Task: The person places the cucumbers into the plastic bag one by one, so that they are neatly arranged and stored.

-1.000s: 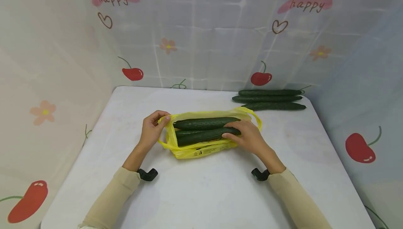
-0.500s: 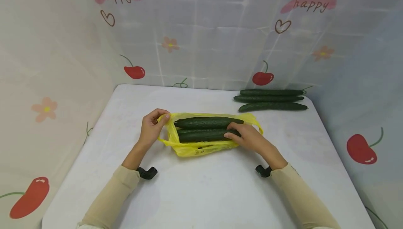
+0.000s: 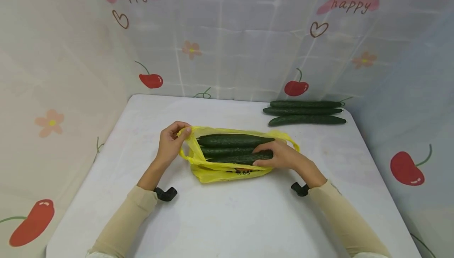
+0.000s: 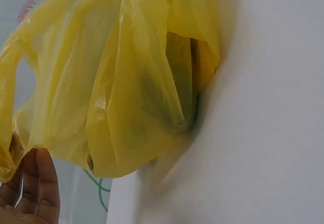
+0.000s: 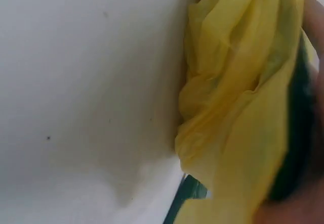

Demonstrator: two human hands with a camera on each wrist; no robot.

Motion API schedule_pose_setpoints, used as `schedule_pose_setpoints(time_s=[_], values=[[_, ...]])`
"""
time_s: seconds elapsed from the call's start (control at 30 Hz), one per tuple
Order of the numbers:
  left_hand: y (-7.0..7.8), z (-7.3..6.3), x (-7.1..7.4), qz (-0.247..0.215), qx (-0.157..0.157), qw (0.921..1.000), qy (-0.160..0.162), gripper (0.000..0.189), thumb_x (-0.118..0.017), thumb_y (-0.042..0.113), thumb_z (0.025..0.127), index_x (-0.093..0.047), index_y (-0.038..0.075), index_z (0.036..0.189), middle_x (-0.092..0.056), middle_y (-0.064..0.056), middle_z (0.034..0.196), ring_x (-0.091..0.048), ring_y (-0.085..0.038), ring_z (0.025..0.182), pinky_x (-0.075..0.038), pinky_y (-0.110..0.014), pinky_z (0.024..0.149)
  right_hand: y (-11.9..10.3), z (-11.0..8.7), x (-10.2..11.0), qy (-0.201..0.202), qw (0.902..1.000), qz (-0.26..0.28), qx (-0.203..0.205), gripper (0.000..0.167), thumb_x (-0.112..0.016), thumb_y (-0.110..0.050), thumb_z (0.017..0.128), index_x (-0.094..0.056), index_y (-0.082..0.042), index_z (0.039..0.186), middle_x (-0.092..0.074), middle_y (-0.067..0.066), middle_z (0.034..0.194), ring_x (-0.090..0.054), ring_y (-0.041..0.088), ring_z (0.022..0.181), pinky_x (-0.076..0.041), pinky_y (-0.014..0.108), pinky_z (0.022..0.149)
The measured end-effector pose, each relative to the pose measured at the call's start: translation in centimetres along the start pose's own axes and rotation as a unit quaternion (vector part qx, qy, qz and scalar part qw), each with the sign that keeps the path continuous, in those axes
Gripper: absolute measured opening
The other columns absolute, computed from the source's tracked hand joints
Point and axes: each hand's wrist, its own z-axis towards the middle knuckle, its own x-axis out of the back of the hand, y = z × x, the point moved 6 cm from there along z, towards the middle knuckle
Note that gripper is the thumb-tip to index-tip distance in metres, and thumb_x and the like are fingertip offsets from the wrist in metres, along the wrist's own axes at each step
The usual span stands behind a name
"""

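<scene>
– of what is the bag (image 3: 220, 175) made?
– thin plastic is seen, crinkled, translucent and glossy along its folds.
– and how are the bagged cucumbers (image 3: 234, 140) surfaced?
– a rough-looking, faintly shiny skin is shown.
– and the left sleeve (image 3: 124, 218)?
– matt cloth is seen; a matt finish is shared by the tabletop (image 3: 227, 222).

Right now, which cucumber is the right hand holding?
The front cucumber in the yellow bag. The right hand grips its right end; the other cucumbers all lie farther from the person.

Beige sleeves (image 3: 122, 218), black wrist fittings (image 3: 166, 195) (elbow-shaped).
</scene>
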Motion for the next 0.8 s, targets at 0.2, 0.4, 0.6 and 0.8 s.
schedule_pose_setpoints(time_s=[0.2, 0.4, 0.6, 0.8], values=[[0.0, 0.0, 0.1, -0.003, 0.001, 1.0000, 0.002, 0.018, -0.070, 0.018, 0.107, -0.074, 0.001, 0.113, -0.073, 0.009, 0.103, -0.068, -0.007, 0.096, -0.054, -0.017, 0.083, 0.3, -0.7, 0.0, -0.005, 0.9999, 0.015, -0.003, 0.045, -0.072, -0.018, 0.094, -0.064, -0.021, 0.138, -0.071, 0.002, 0.136, -0.068, 0.027, 0.124, -0.056, 0.051, 0.103], [0.2, 0.0, 0.0, -0.003, 0.005, 1.0000, -0.001, 0.019, -0.070, 0.018, 0.106, -0.074, 0.001, 0.113, -0.073, 0.004, 0.101, -0.066, -0.008, 0.092, -0.054, -0.018, 0.082, -0.1, -2.4, 1.0, 0.023, 0.9970, -0.074, -0.011, 0.045, -0.070, -0.036, 0.106, -0.064, -0.021, 0.149, -0.068, 0.009, 0.145, -0.065, 0.034, 0.133, -0.053, 0.059, 0.110], [0.5, 0.0, -0.1, -0.004, 0.005, 1.0000, 0.002, 0.019, -0.071, 0.018, 0.106, -0.074, 0.001, 0.113, -0.072, 0.008, 0.098, -0.066, -0.008, 0.090, -0.054, -0.019, 0.081, -0.3, -2.7, 1.1, 0.076, 0.9779, -0.194, -0.017, 0.048, -0.079, -0.044, 0.098, -0.070, -0.018, 0.137, -0.073, 0.007, 0.124, -0.075, 0.026, 0.101, -0.063, 0.048, 0.085], [0.6, 0.0, -0.1, -0.008, 0.006, 0.9999, 0.001, 0.019, -0.071, 0.019, 0.106, -0.074, 0.001, 0.112, -0.072, 0.005, 0.100, -0.066, -0.008, 0.090, -0.055, -0.018, 0.082, -0.4, -3.1, 1.8, 0.081, 0.9709, -0.214, -0.072, 0.058, -0.090, -0.048, 0.087, -0.072, -0.017, 0.133, -0.075, 0.006, 0.130, -0.075, 0.028, 0.110, -0.063, 0.052, 0.087]])
